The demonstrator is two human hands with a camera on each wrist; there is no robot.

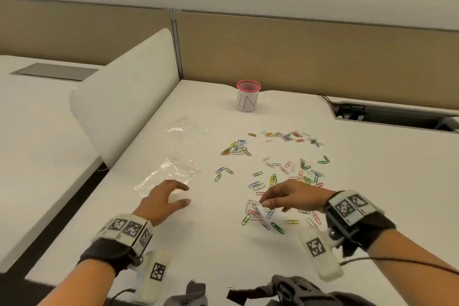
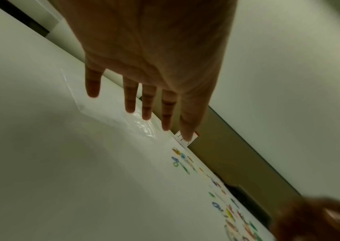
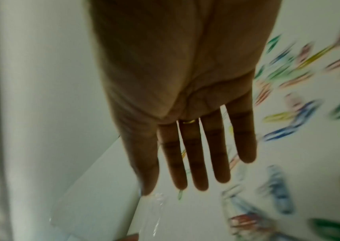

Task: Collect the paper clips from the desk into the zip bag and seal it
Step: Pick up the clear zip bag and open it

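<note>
i see my left hand spread and relaxed over the white desk, fingers straight, grasping nothing; its fingertips reach the near edge of the zip bag, though i cannot tell whether they touch it. in the left wrist view the left hand shows all its fingers extended above the clear plastic of the zip bag.

taking the zip bag as my landmark: it lies flat on the desk with its red seal line on the far edge. a second clear bag lies just beyond it, farther from me. the paper clips are scattered to the right of the zip bag, in many colours, none inside it that i can see. a small heap of paper clips sits right of the zip bag and nearer to me, and my right hand hangs just above that heap. from the head view its fingers droop toward the clips; in the right wrist view the right hand shows straight, released fingers holding nothing, with a ring on one.

far beyond the zip bag and to its right stands a pink-rimmed cup with "in" written on its white wrap.
</note>
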